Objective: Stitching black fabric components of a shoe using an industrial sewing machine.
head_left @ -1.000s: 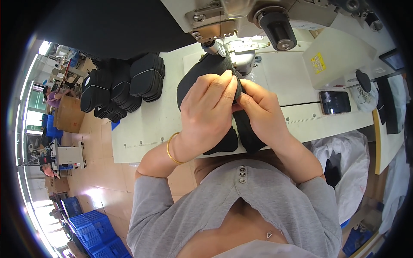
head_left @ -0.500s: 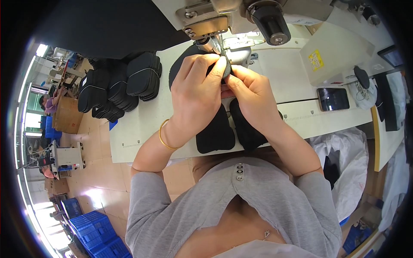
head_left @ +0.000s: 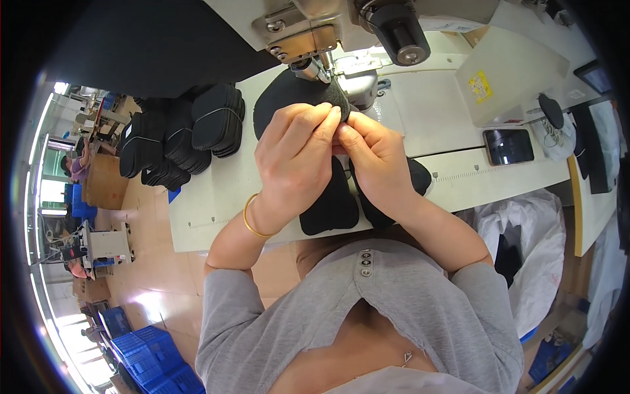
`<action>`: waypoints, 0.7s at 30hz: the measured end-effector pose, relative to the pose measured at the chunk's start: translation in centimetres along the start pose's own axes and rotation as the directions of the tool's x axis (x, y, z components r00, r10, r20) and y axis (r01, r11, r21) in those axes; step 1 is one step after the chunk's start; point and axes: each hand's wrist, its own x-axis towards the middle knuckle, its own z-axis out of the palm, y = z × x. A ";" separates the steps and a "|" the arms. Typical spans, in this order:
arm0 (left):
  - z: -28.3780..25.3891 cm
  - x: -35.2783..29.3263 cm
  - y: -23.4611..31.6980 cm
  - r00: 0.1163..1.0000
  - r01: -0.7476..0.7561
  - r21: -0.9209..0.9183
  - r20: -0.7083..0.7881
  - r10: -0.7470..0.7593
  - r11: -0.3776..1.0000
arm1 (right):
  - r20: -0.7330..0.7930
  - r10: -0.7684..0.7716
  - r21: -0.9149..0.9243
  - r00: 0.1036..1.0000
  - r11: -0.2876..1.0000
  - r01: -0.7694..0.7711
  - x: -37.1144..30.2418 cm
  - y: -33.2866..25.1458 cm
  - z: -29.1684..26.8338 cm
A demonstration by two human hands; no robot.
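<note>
Under the presser foot of a sewing machine lies a rounded black fabric piece. My left hand pinches its near edge between thumb and fingers, just in front of the foot. Close beside it, my right hand grips the same edge with thumb and bent forefinger. The fingertips of both hands nearly meet and hide part of that edge. Below my hands, two more black pieces lie near the table's front edge: one on the left and one on the right, partly covered by my right hand.
Bundled stacks of black pieces stand on the table's left side. To the right are a phone and a grey-white machine housing. A white bag hangs below the table. Blue crates and a distant person are at left.
Both hands have come slightly toward me, away from the presser foot. The fabric edge, folded up between my fingers before, now lies flatter, and more of the piece shows by the foot.
</note>
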 end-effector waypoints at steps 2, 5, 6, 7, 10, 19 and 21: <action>-0.1 -0.1 -0.1 1.000 -0.003 -0.007 -0.011 0.003 1.000 | 0.003 -0.001 -0.017 1.000 1.000 0.001 0.0 0.0 0.1; -0.2 -0.1 0.1 1.000 0.014 -0.011 -0.014 -0.014 1.000 | 0.020 0.018 0.009 1.000 1.000 -0.018 -0.1 -0.2 0.2; -0.2 -0.2 0.1 1.000 0.011 -0.003 0.000 -0.011 1.000 | 0.015 0.036 0.070 0.999 0.997 -0.037 -0.2 -0.2 0.3; -0.3 -0.3 0.0 1.000 0.009 0.006 0.013 -0.009 1.000 | 0.011 0.056 0.130 0.998 0.990 -0.057 -0.2 -0.3 0.4; -1.0 -0.1 -0.2 0.996 0.006 0.033 0.087 -0.009 0.999 | -0.001 0.067 0.242 0.998 0.968 -0.065 -0.2 0.1 1.1; -1.4 0.3 -1.8 0.991 -0.050 0.031 0.126 0.045 0.998 | 0.049 0.082 0.300 0.995 0.950 -0.093 0.4 0.4 1.5; -1.4 0.4 -2.5 0.990 -0.063 0.009 0.128 0.061 0.998 | 0.050 0.082 0.300 0.995 0.949 -0.094 0.5 0.4 1.6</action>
